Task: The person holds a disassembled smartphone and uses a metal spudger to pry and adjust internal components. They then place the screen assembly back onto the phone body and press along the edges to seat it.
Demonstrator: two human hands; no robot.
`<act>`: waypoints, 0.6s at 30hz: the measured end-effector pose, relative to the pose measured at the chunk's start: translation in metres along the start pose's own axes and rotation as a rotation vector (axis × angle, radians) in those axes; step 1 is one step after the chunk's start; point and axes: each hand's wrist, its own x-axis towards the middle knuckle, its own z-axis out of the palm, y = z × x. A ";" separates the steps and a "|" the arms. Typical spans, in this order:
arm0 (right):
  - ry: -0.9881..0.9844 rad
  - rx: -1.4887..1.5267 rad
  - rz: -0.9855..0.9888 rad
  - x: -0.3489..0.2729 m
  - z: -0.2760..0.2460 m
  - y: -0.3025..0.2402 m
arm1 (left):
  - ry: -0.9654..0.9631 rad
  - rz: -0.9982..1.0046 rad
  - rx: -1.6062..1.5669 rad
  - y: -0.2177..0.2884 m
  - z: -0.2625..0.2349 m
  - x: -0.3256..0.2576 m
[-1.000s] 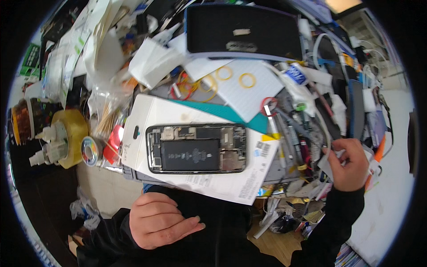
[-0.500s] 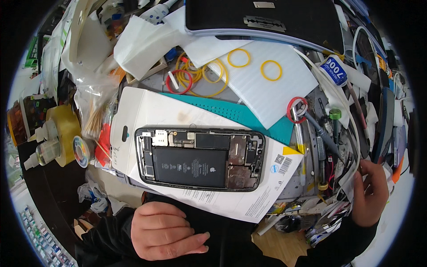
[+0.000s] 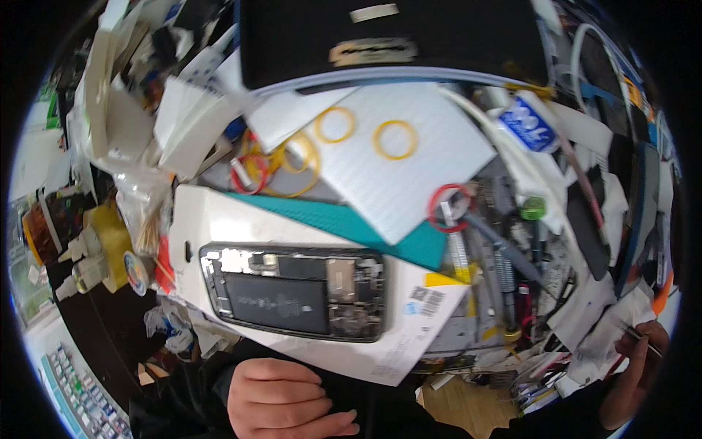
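Right hand (image 3: 633,374) moved outward, pinching a slim tool (image 3: 641,339); left hand (image 3: 281,402), grip unclear; phone (image 3: 294,294), long axis running sideways.

Opened phone (image 3: 278,296) on card (image 3: 406,336), right hand (image 3: 632,374) holding tool (image 3: 634,334)

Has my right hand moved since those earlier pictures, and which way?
Yes. Judged against the white card under the opened phone, your right hand has moved farther to the right, away from the card.
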 end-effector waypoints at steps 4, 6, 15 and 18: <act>0.282 0.298 -0.064 0.000 0.019 -0.010 | -0.070 0.073 -0.033 -0.001 -0.003 0.024; 0.224 0.465 -0.042 -0.001 0.022 -0.011 | -0.118 0.257 -0.066 -0.003 -0.006 0.037; 0.322 0.737 0.210 -0.022 0.018 -0.016 | -0.224 0.335 -0.105 0.004 0.006 0.051; 0.200 0.820 0.228 -0.011 0.029 -0.025 | -0.249 0.375 -0.122 0.004 0.005 0.050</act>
